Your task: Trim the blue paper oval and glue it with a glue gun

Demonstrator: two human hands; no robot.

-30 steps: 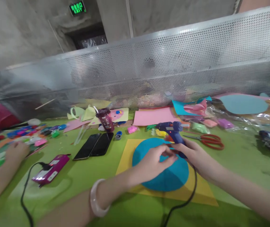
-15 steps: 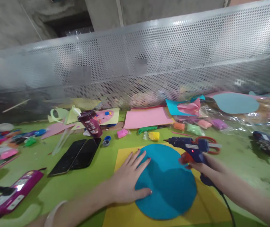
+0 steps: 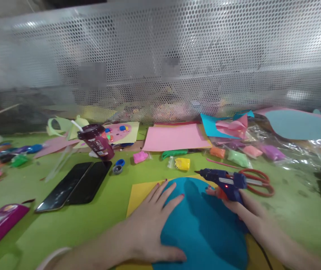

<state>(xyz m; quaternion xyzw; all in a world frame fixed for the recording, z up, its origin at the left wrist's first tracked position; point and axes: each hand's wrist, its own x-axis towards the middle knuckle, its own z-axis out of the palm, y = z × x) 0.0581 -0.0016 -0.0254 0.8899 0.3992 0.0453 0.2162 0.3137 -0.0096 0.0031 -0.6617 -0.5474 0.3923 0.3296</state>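
Note:
My left hand (image 3: 154,219) lies flat with its fingers spread, over the left edge of a blue paper circle (image 3: 202,221). Beneath the circle is a yellow sheet (image 3: 137,193), showing at the upper left and lower right. My right hand (image 3: 244,213) is wrapped round a dark blue hot glue gun (image 3: 222,180) with a small red light lit. The gun's nozzle points left, above the top edge of the circle. A glue stick sticks out of its back, in front of orange-handled scissors (image 3: 264,185). A cord trails from the gun down to the right.
Two black phones (image 3: 89,183) lie on the green table (image 3: 98,232) at left, near a purple cup (image 3: 97,140) with a straw. A magenta power strip (image 3: 2,227) is far left. Clay packets (image 3: 183,164) and pink paper (image 3: 177,137) lie behind. A perforated metal panel (image 3: 149,67) stands across the back.
The view has tilted down and come closer, so the paper circle sits lower and its bottom is cut off. My left hand stays flat on it; my right hand still grips the glue gun.

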